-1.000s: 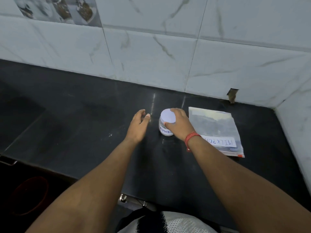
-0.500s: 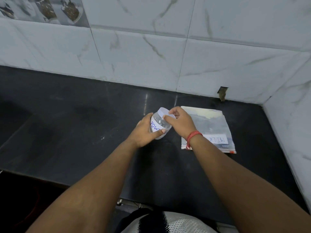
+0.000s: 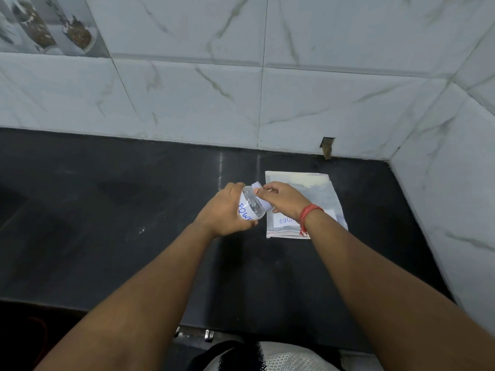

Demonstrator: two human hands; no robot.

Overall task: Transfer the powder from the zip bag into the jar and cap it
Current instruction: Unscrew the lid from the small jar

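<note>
A small clear plastic jar (image 3: pixel 250 207) with a handwritten label is held tilted above the black counter, its mouth pointing to the right. My left hand (image 3: pixel 223 212) grips the jar's body from the left. My right hand (image 3: pixel 281 198) grips the white lid (image 3: pixel 261 195) at the jar's mouth; a red thread is tied round that wrist. A flat zip bag (image 3: pixel 318 194) with white powder and a handwritten label lies on the counter behind my right hand, which partly covers it.
The black stone counter (image 3: pixel 134 210) meets a white marble-tiled wall (image 3: pixel 267 103) at the back and on the right (image 3: pixel 455 183). A small notch (image 3: pixel 327 148) breaks the tile near the corner. The counter's front edge runs below my forearms.
The jar stood on the counter with my right hand on its lid; my left hand came in and gripped it. Both hands have lifted and tilted it.
</note>
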